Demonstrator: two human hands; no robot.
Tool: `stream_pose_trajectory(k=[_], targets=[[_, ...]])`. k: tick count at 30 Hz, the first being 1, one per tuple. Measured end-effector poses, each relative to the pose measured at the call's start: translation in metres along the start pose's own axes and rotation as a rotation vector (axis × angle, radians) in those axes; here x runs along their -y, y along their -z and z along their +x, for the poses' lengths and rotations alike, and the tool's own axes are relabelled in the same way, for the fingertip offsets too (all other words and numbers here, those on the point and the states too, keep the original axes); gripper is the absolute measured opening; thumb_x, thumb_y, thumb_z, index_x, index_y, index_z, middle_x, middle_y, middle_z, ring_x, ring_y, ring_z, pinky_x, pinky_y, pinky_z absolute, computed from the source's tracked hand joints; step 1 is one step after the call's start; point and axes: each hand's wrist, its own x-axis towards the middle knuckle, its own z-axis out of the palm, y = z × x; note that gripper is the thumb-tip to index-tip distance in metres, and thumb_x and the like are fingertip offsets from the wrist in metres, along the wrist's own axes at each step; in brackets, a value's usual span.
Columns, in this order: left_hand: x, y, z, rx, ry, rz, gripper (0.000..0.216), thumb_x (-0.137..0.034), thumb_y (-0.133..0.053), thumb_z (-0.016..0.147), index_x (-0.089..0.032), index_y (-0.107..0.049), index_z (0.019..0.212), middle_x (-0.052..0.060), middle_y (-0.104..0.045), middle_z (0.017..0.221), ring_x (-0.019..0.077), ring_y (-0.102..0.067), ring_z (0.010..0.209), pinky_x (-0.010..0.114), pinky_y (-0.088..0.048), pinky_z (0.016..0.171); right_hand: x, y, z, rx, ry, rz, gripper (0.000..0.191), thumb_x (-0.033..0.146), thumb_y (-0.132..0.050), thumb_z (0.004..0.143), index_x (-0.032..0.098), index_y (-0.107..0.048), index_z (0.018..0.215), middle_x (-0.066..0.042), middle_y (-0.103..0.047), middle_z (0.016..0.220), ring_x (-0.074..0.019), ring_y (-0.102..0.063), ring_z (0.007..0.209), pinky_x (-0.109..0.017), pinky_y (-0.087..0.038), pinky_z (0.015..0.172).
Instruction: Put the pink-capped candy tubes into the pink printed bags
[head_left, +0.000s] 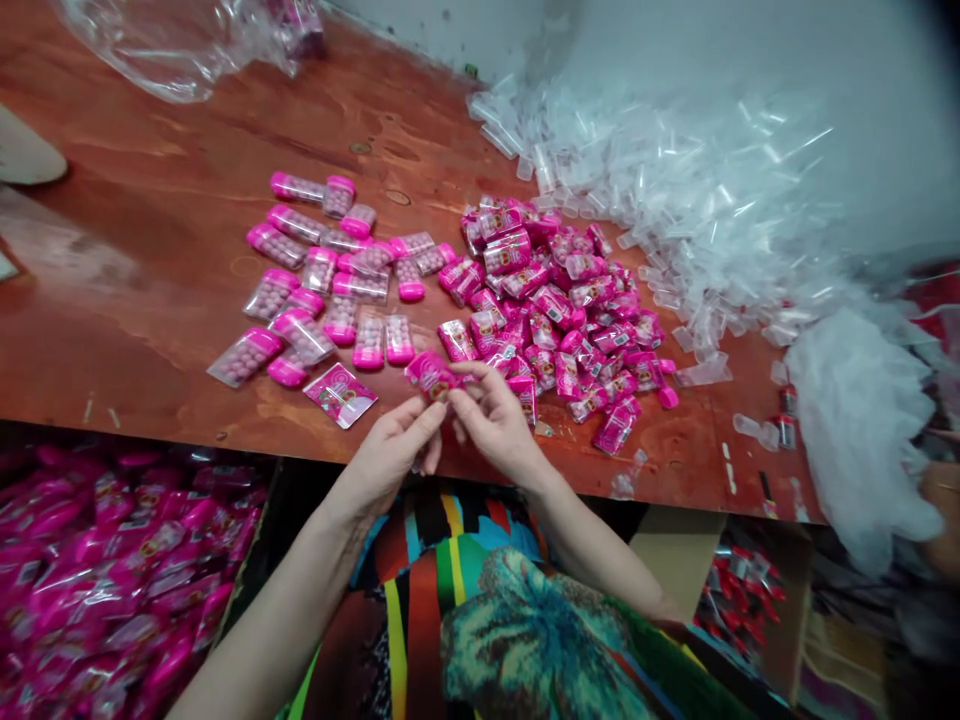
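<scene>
Close to the table's front edge, my left hand (386, 450) and my right hand (491, 425) pinch a pink printed sleeve (427, 374) between thumbs and fingers. Whether anything sits inside the sleeve I cannot make out. Just left of it, a flat pink printed sleeve (340, 394) lies on the wood. Beyond that are several clear candy containers (300, 335) with pink caps, full of pale pink balls. To the right of the sleeve in my hands is a heap of containers in pink printed wrapping (555, 310).
A large pile of clear plastic pieces (660, 190) lies along the wall on the wooden table (150, 260). A white plastic bag (855, 430) hangs at the right edge. Below left is a box of pink wrapped packs (112, 570); below right, a carton with red items (739, 600).
</scene>
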Motion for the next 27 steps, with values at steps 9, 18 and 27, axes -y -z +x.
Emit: stream_pose_trajectory(k=[9,18,27], targets=[[0.010,0.030,-0.029,-0.450,-0.092,0.225,0.030,-0.047,-0.078,0.087,-0.017,-0.080,0.084,0.001,-0.065,0.058,0.0085,-0.041,0.039,0.023,-0.027,0.042,0.019,0.013,-0.016,-0.233,0.305,-1.281,0.040,0.036,-0.060,0.110,0.029,-0.066,0.149,-0.017,-0.054,0.150,-0.0356,-0.055,0.127,-0.054,-0.049,0.103],[0.024,0.025,-0.028,-0.496,-0.063,0.180,0.035,-0.049,-0.081,0.081,-0.016,-0.077,0.091,0.002,-0.072,0.069,0.0087,-0.048,0.037,0.022,-0.030,0.037,-0.036,-0.034,-0.025,0.120,0.167,-1.283,0.028,0.032,-0.055,0.115,0.019,-0.075,0.100,-0.010,-0.071,0.098,-0.0272,-0.061,0.098,-0.041,-0.042,0.087],[0.038,0.019,-0.026,-0.426,-0.016,0.247,0.040,-0.051,-0.082,0.081,-0.017,-0.072,0.100,-0.001,-0.067,0.059,0.0123,-0.050,0.031,0.022,-0.029,0.032,-0.032,-0.035,-0.021,0.060,0.122,-1.244,0.021,0.033,-0.061,0.112,0.018,-0.073,0.102,-0.011,-0.074,0.102,-0.0285,-0.067,0.101,-0.040,-0.045,0.086]])
